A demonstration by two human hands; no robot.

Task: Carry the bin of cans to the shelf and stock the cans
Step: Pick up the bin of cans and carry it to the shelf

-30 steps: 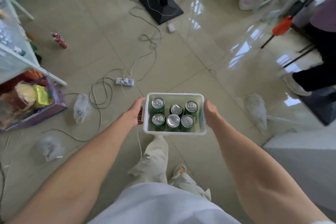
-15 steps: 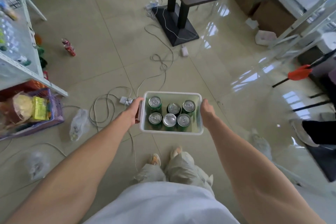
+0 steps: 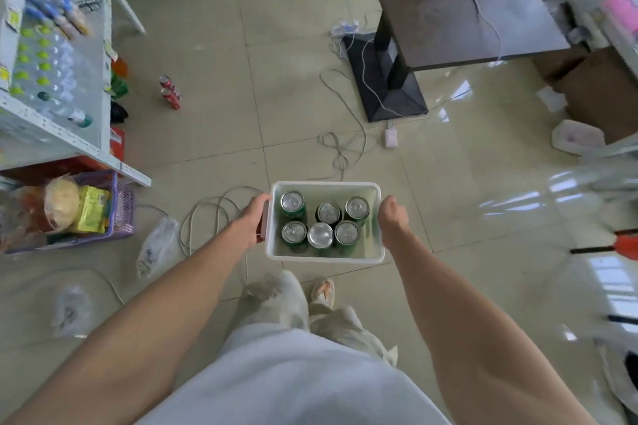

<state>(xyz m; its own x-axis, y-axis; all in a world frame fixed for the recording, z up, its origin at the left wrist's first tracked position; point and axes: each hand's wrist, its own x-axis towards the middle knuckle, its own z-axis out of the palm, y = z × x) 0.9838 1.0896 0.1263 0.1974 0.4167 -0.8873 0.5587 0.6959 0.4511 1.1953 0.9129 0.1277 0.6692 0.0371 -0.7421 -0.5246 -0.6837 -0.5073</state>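
I hold a white plastic bin (image 3: 324,258) in front of me above the tiled floor. Several green cans (image 3: 292,205) with silver tops stand upright inside it. My left hand (image 3: 251,217) grips the bin's left side and my right hand (image 3: 392,221) grips its right side. The fingers of both hands are hidden under the rim. A white metal shelf (image 3: 69,141) with bottles stands to my left.
Cables (image 3: 207,214) and plastic bags (image 3: 157,247) lie on the floor left of the bin. A purple basket (image 3: 121,214) of snacks sits under the shelf. Two red cans (image 3: 170,92) stand on the floor. A dark table (image 3: 448,10) on a black base (image 3: 386,79) stands ahead right.
I have walked forward with the bin held in both hands. The table, its base and the shelf have come closer and more into view. My grip is the same.
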